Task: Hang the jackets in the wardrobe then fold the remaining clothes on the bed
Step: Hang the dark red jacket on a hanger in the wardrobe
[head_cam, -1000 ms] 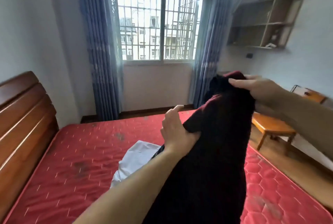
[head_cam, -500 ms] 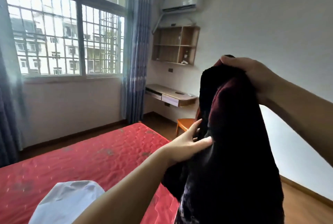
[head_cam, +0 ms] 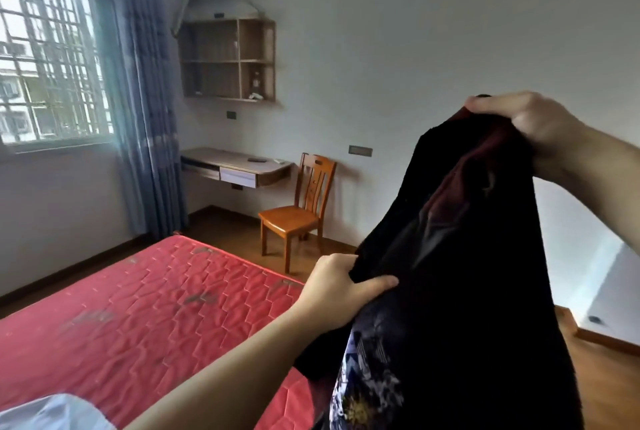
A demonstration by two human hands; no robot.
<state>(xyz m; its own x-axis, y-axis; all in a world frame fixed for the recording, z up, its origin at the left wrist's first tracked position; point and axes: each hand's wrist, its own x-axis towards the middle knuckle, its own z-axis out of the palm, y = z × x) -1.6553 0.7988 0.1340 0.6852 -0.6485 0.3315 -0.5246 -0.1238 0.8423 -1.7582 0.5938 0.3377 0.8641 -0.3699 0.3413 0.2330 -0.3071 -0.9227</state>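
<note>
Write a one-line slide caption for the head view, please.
Both hands, left and right, hold a dark jacket up beside the red mattress.

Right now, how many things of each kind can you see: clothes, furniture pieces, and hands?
Clothes: 2, the dark jacket and the white garment.
Furniture: 4, the bed, chair, desk, wall shelf.
Hands: 2, left hand, right hand.
Total: 8.

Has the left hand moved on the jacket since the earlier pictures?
Yes. The left hand now grips the jacket edge lower, farther below the right hand; before, it lay open on the cloth.
</note>
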